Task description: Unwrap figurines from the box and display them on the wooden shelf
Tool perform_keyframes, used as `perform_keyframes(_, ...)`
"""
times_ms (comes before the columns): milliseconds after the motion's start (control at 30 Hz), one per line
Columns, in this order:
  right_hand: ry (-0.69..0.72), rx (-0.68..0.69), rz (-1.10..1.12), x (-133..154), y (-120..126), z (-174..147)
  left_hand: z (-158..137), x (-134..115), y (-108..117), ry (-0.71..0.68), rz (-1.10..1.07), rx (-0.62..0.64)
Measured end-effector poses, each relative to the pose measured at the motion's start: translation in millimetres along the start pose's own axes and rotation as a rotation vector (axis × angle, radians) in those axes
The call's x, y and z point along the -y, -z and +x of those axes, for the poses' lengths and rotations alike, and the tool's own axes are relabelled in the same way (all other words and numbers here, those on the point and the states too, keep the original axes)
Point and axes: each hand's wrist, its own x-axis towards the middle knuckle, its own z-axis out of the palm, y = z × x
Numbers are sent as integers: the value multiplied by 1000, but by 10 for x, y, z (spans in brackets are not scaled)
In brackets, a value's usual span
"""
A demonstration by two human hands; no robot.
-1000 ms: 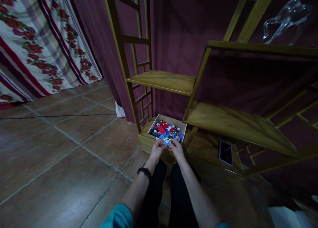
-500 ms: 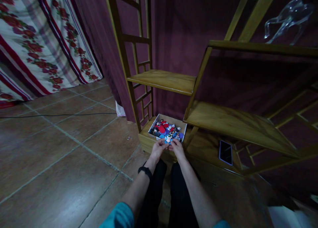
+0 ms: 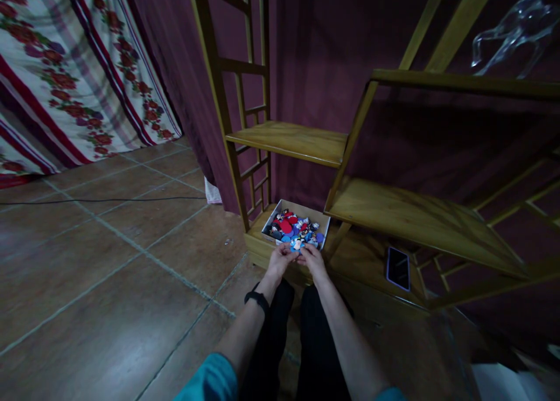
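Observation:
Between the fingertips of both my hands is a small blue and white toy figure (image 3: 297, 245), held just over the front edge of a shallow cardboard box (image 3: 325, 219). My left hand (image 3: 280, 260) pinches its left side, a dark band around that wrist. On the other side my right hand (image 3: 312, 259) grips it with thumb and fingers. Several small colourful figures (image 3: 286, 226), in red, blue, purple, black and white, lie jumbled inside the box. Details of the held figure are too small to make out.
The box rests on the bottom board of a wooden shelf unit (image 3: 289, 141). A phone (image 3: 398, 268) lies on that board to the right. A clear horse-like ornament (image 3: 511, 34) stands on an upper shelf. A black cable (image 3: 109, 201) crosses the tiled floor at left.
The view has shifted very slightly. Both hands stay at the front of the box with the toy figure between them; nothing else has visibly moved.

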Motion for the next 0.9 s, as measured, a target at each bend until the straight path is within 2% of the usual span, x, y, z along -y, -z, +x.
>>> perform_keyframes(533, -17, 29, 17, 40, -15, -32, 8, 28, -6, -41, 31, -19)
perform_keyframes(900, -28, -18, 44, 62, -29, -47, 0, 32, -15, -37, 9, -18)
